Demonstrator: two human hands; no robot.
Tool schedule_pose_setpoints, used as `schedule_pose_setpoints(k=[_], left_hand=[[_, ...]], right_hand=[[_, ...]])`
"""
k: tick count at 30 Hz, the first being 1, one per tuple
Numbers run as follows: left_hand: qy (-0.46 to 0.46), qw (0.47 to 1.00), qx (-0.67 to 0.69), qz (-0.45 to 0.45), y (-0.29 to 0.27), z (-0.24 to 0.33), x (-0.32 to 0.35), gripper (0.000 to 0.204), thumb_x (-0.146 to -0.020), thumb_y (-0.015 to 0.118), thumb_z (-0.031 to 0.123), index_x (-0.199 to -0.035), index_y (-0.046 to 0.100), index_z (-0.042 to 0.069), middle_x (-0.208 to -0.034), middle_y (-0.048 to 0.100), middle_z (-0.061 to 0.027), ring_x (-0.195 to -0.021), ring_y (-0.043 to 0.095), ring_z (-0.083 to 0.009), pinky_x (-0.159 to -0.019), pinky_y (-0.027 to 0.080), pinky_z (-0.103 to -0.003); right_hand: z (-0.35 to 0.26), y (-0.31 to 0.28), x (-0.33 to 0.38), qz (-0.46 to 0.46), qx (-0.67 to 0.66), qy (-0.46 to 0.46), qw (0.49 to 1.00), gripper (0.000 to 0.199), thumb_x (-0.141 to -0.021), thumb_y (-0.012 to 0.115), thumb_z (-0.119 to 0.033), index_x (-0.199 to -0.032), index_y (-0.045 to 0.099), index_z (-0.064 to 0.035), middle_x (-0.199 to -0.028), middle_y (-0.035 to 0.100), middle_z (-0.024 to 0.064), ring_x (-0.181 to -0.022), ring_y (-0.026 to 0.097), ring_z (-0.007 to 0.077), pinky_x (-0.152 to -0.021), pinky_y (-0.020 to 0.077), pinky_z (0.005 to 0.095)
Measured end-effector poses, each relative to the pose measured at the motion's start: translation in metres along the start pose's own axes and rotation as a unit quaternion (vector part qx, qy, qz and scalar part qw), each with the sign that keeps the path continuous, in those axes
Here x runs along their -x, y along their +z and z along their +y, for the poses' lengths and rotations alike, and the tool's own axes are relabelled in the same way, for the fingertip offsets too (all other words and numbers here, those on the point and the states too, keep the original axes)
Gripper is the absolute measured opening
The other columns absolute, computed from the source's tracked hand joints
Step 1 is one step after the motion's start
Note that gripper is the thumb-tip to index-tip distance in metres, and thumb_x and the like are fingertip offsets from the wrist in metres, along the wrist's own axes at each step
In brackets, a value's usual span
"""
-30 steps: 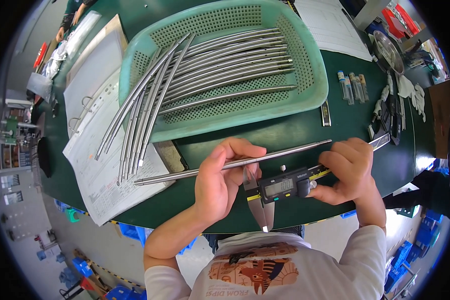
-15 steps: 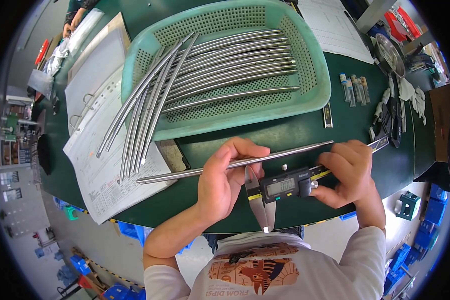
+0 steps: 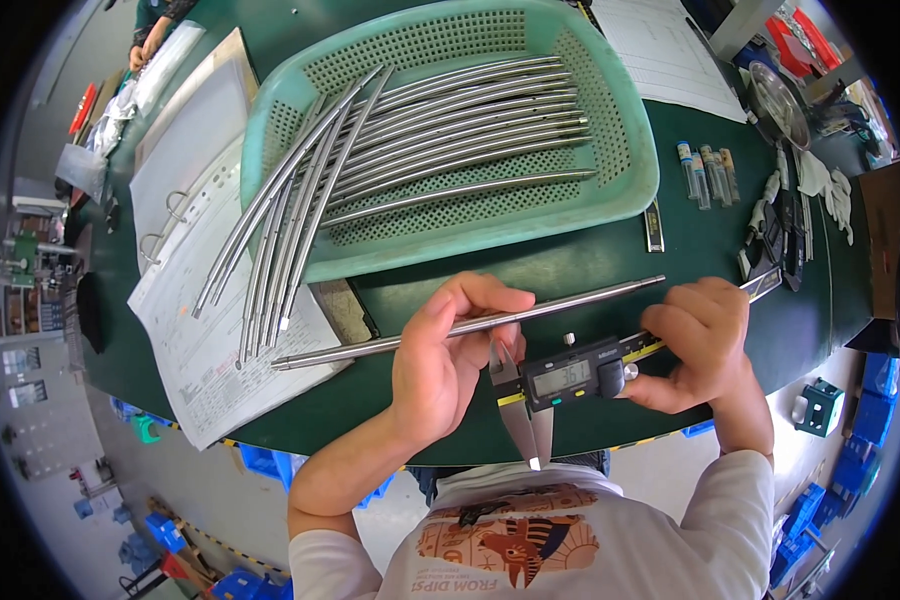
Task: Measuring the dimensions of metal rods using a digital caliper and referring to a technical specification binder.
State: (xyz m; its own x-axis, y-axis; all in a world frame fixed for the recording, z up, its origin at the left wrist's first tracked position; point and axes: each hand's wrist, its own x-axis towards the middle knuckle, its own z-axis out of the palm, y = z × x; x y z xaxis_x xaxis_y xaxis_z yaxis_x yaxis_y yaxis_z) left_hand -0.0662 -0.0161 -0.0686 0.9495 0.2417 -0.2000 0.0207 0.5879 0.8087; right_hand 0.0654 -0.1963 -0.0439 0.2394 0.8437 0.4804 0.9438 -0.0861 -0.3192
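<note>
Left fingers (image 3: 492, 292) hold a rod (image 3: 582, 299) crosswise (right end angled away).

The left hand (image 3: 440, 365) is positioned left of the caliper (image 3: 575, 378), fingers curled, thumb raised. The right hand (image 3: 700, 345) grips the caliper's right portion, fingers folded, thumb extended. The left forearm (image 3: 355, 462) and right forearm (image 3: 745, 410) slant toward the caliper

the hands (image 3: 435, 375) hide parts of the rod (image 3: 590, 297) and caliper (image 3: 570, 376).

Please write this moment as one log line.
left hand: holds metal rod | right hand: grips digital caliper | green basket: holds more rods
</note>
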Motion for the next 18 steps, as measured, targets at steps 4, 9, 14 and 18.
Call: schedule_pose_setpoints(k=[4, 9, 14, 18], left_hand=[[0.023, 0.998, 0.017, -0.052, -0.0045, -0.0016, 0.0005, 0.045, -0.086, 0.027, 0.034, -0.094, 0.05, -0.004, -0.079, 0.047, -0.0052, -0.071, 0.044, -0.0105, -0.07, 0.039, -0.026], [0.021, 0.998, 0.008, -0.056, -0.0054, -0.0018, 0.001, 0.045, -0.086, 0.028, 0.035, -0.094, 0.05, -0.003, -0.083, 0.048, -0.0058, -0.073, 0.045, -0.0105, -0.072, 0.04, -0.026], [0.018, 0.998, 0.013, -0.059, -0.0053, -0.0011, 0.0012, 0.044, -0.086, 0.028, 0.035, -0.093, 0.05, -0.003, -0.086, 0.049, -0.0065, -0.074, 0.045, -0.0107, -0.072, 0.04, -0.027], [0.021, 0.998, 0.014, -0.054, -0.0052, -0.0013, 0.0012, 0.044, -0.086, 0.028, 0.035, -0.093, 0.05, -0.003, -0.086, 0.049, -0.0065, -0.074, 0.045, -0.0108, -0.073, 0.04, -0.027]], right_hand=[[0.0008, 0.0017, 0.0001, 0.004, 0.007, 0.002, 1.0, 0.043, -0.055, 0.068, -0.044, -0.055, 0.047, -0.007, -0.044, 0.033, 0.0008, -0.034, 0.035, 0.017, -0.034, 0.0248, 0.027], [0.0007, 0.0023, 0.0003, 0.004, 0.01, 0.001, 1.0, 0.044, -0.055, 0.068, -0.045, -0.056, 0.047, -0.0069, -0.045, 0.034, 0.0011, -0.034, 0.036, 0.0172, -0.035, 0.0253, 0.0271], [0.0007, 0.0023, 0.0007, 0.0, 0.008, -0.001, 1.0, 0.043, -0.056, 0.067, -0.046, -0.058, 0.049, -0.0067, -0.046, 0.035, 0.0012, -0.035, 0.037, 0.0175, -0.035, 0.0259, 0.0273], [-0.0005, 0.0022, 0.0008, -0.01, 0.014, -0.001, 1.0, 0.042, -0.058, 0.066, -0.045, -0.061, 0.05, -0.0062, -0.047, 0.037, 0.0014, -0.035, 0.038, 0.0173, -0.036, 0.0264, 0.0273]])
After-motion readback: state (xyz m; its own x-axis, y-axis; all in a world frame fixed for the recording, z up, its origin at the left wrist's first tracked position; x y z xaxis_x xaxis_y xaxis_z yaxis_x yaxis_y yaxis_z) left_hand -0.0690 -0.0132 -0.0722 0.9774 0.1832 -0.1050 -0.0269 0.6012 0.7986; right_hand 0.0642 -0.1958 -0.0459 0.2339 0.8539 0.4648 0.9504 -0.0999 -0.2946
